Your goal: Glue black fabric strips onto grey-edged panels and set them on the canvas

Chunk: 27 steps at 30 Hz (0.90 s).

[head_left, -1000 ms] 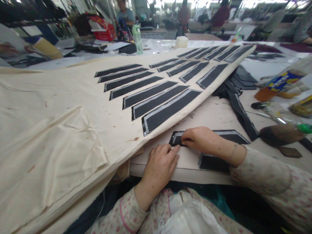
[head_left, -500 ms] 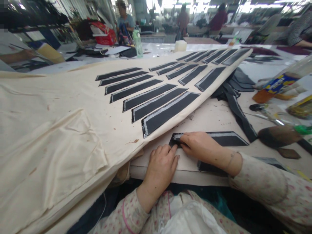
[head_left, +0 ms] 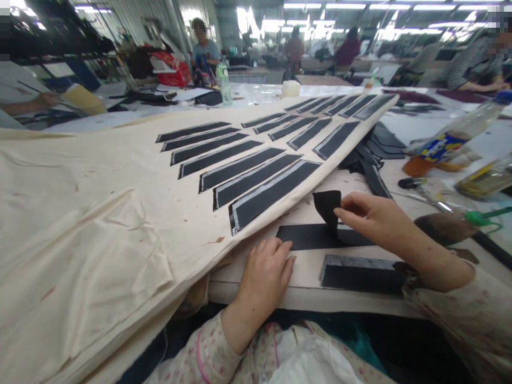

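Note:
My right hand [head_left: 374, 218] pinches the end of a black fabric strip [head_left: 328, 209] and has peeled it up and back off another black strip [head_left: 304, 237] that lies flat on the white table [head_left: 308, 272]. My left hand [head_left: 266, 274] rests with its fingers flat on the table, the fingertips touching the left end of that flat strip. A second black piece with a greyish edge [head_left: 360, 272] lies near the front edge, under my right forearm.
A cream cloth [head_left: 100, 213] covers the left and middle, with several black strips [head_left: 256, 181] laid in rows on it. A pile of black pieces [head_left: 376, 149], a bottle [head_left: 452, 138], brushes and tools [head_left: 448, 208] lie at the right. Other people work at far tables.
My right hand, which was pressing on the strip's left end, has lifted that end and pulled it up and to the right. My left hand has stayed in place.

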Motion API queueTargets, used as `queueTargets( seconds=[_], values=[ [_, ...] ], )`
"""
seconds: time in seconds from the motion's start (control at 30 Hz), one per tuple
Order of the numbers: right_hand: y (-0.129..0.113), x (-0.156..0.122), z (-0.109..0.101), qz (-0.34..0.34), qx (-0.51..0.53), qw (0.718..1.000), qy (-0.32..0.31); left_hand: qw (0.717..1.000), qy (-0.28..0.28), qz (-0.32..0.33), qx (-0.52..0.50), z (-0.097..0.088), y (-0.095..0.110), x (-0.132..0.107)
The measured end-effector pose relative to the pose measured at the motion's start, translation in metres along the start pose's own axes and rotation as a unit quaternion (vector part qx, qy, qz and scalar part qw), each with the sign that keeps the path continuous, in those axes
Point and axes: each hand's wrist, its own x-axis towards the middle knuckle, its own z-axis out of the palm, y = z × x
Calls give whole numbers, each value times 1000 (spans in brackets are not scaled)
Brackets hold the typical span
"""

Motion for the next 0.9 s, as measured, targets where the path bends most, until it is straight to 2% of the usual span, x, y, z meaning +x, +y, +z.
queueTargets(
  seconds=[0.1,0.23,0.3,0.4,0.5,0.6,0.67,0.73,0.8,0.9],
  values=[
    [-16,-8,-7,-7,5,1000,11,985,1,5,-173,1,9,9],
    [-45,-20,7,-80,-62,995,12,928,-51,-39,-367,7,23,24],
    [-55,-26,19,-138,-86,986,25,916,-36,-53,-397,13,26,28],
    [-63,-31,35,-201,-99,974,33,921,25,-70,-383,22,21,30],
    [-65,-34,40,-239,-88,967,8,915,35,-93,-390,29,13,28],
    [-54,-34,27,-250,-34,968,-7,912,35,-139,-385,27,13,25],
    [-36,-29,9,-221,9,975,-14,920,47,-158,-356,22,17,23],
    [-12,-20,-12,-180,37,982,-42,934,77,-140,-318,19,23,20],
    [12,-9,-28,-144,59,981,-120,949,122,-85,-279,18,26,17],
    [34,6,-36,-103,90,953,-270,956,182,-8,-231,23,25,12]
  ],
)
